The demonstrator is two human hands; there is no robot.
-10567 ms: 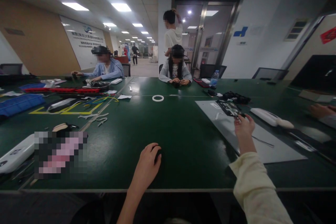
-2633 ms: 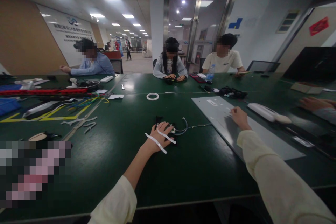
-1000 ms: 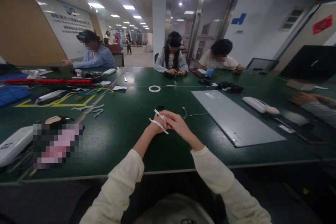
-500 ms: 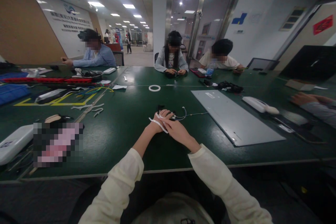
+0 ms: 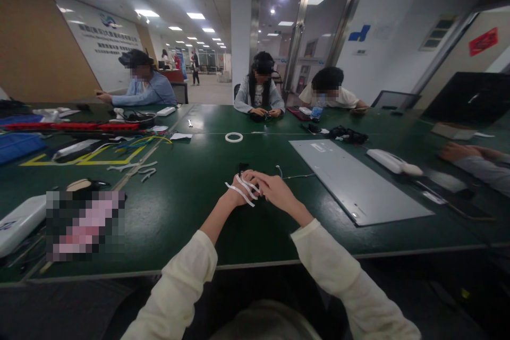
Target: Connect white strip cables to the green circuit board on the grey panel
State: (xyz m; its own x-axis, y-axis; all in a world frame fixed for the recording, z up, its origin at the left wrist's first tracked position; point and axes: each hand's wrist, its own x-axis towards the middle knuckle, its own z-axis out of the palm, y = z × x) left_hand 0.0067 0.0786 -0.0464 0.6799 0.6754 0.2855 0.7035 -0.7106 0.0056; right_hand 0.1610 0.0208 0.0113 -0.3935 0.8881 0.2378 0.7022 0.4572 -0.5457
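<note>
White strips (image 5: 240,193) lie across the back of my left hand (image 5: 241,191), their ends sticking out on both sides. That hand is closed around a small black object (image 5: 243,168), which shows only just beyond the knuckles. My right hand (image 5: 274,189) reaches over from the right, its fingers pressed together at the strips and the left hand's fingers; what its fingertips pinch is too small to make out. A thin grey cable (image 5: 297,176) runs from beside my right hand to the grey panel (image 5: 354,186).
A white tape ring (image 5: 234,137) lies beyond my hands. At left are white strips (image 5: 148,171), a white device (image 5: 24,223) and blue trays (image 5: 19,147). At right are a white device (image 5: 388,160) and another person's hands (image 5: 458,151). Several people sit around the green table (image 5: 191,207).
My right hand has moved slightly right and up, off the back of my left hand. More of the white strips now shows on the left hand.
</note>
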